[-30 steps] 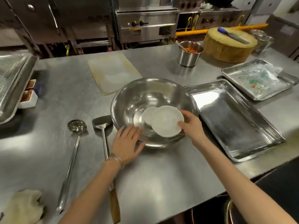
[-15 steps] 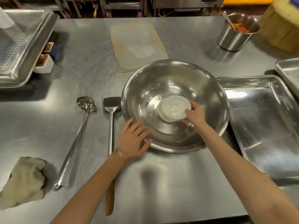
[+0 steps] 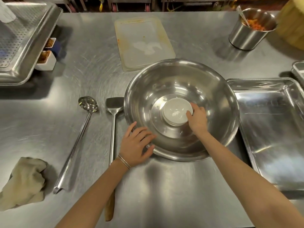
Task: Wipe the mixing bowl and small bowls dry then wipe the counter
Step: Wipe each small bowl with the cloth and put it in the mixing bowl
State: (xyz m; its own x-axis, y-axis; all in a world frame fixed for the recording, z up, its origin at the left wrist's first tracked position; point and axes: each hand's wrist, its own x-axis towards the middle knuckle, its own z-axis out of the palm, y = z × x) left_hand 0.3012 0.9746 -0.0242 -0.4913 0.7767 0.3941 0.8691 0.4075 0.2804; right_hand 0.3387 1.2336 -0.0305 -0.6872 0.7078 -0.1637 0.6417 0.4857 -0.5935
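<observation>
Right hand [image 3: 198, 120] grips stacked small white bowls [image 3: 176, 112] inside the large steel mixing bowl [image 3: 213, 89]; left hand [image 3: 135, 146] flat against its rim; crumpled beige cloth [image 3: 23, 181] lies apart on the steel counter [image 3: 164, 195].

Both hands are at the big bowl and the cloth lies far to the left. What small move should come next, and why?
Probably the left hand should leave the mixing bowl rim and reach for the cloth. No hand holds anything to wipe with, and the right hand is busy on the small bowls stacked inside.

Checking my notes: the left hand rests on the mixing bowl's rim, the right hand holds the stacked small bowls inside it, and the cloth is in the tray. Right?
Wrong on the cloth: the head view shows it on the counter, far left.
</observation>
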